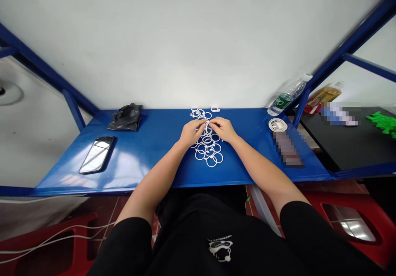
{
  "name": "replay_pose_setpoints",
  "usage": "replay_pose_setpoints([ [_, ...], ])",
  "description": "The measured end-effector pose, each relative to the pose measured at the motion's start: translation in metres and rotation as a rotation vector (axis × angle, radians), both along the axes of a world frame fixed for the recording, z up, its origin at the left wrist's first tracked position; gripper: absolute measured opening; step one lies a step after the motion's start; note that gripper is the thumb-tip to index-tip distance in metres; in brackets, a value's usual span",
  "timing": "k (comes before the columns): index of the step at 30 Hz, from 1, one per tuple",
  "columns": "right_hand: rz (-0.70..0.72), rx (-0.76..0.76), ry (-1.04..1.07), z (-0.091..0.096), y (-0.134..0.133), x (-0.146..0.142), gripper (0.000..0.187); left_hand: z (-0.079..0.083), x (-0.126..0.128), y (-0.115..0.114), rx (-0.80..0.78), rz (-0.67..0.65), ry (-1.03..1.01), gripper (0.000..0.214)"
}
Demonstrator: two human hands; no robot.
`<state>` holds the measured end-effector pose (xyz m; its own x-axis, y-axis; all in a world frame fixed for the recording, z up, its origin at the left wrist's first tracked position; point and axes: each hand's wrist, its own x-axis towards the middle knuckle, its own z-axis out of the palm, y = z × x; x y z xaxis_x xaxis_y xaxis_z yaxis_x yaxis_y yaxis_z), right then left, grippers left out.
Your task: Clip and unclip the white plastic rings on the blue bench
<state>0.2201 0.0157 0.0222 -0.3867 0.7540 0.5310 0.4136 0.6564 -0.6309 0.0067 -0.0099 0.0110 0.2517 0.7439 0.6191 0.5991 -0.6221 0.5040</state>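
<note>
White plastic rings (211,167) in head view: overlapping, apparently linked group at centre of a blue metal bench (154,160), with a looser group at 12 o'clock from it. Left hand (192,132) and right hand (223,129) meeting above the lower group, fingertips (202,124) pinched together on a ring. Smartphone (97,154) at 9 o'clock; black plastic bag (125,117) at 10 o'clock.

Single head-worn view, facing forward and down, close above blue table (148,144).
</note>
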Motion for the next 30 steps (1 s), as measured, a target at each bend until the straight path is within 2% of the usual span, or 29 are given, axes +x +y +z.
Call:
replay_pose_setpoints([
  [9, 0.07, 0.099, -0.053, 0.0001, -0.0004, -0.0005, 0.02, -0.0026, 0.0013, 0.0014, -0.046, 0.0, -0.04, 0.024],
  [22, 0.058, 0.155, -0.094, -0.0042, 0.0023, 0.0, 0.018, 0.0012, 0.001, -0.0003, -0.008, -0.059, -0.082, 0.024],
  [30, 0.083, 0.147, -0.104, -0.0024, 0.0019, 0.0024, 0.027, -0.0036, 0.0015, 0.0019, -0.014, -0.055, -0.066, 0.02],
])
